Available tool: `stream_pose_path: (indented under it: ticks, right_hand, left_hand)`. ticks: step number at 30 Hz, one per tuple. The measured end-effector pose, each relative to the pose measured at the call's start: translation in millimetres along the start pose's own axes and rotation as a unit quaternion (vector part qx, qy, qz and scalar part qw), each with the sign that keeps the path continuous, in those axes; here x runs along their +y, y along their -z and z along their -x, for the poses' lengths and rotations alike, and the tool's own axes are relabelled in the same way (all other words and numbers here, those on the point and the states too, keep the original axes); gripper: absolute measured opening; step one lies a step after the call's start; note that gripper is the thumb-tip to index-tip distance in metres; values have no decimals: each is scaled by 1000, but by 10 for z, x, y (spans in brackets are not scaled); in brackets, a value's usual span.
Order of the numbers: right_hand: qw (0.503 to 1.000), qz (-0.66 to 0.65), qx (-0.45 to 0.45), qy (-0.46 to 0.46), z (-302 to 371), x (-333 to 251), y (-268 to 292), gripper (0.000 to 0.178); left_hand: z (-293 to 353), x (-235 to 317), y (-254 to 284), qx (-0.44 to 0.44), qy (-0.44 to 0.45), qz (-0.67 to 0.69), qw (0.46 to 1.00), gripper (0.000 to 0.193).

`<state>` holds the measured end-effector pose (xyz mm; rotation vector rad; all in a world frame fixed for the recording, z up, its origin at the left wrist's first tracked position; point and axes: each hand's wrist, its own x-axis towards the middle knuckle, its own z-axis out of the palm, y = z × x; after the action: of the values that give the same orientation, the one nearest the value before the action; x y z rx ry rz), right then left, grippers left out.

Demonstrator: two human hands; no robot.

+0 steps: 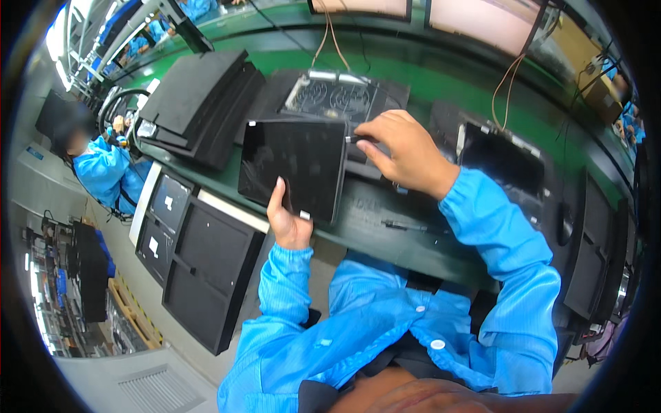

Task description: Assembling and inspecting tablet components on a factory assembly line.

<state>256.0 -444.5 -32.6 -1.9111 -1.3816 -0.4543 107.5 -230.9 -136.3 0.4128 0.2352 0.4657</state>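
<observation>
My left hand (290,226) grips a black tablet-like screen (295,160) by its lower edge, thumb lying on the glass. The screen is tilted up above the bench, with small white tabs at two corners. At its upper right edge, my right hand (406,153) pinches a small dark plug-like piece (354,138) with a light tip. Whether that piece sits in the edge or only touches it, I cannot tell. Behind the screen lies a black panel with ring patterns (327,96). Another dark screen (502,158) rests on a pad to the right.
Black foam sheets (193,96) are stacked at the left of the green bench (441,86). A thin dark tool (405,226) lies near the front edge. Black trays (213,251) stand below left. A co-worker in blue (103,165) sits further left. Thin cables (506,89) hang at the back.
</observation>
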Motion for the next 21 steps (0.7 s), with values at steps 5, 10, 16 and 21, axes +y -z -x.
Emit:
stream_pose_path:
  ticks: [5,10,16,21]
  right_hand:
    - [997,58,39,43,-50,-104,470,20]
    - [996,48,24,77,-40,-406,975,25]
    - [993,36,-47,103,129,-618,946,26]
    - [991,39,-60,112,274,-658,963,24]
  left_hand:
    - [344,266,169,-38,68,-89,993,38]
    - [692,891,-237,-121,89,-416,897,48]
    - [800,1064,-600,-156,239,-536,795,41]
    - [832,969,-609,-231,246,-596,729,41]
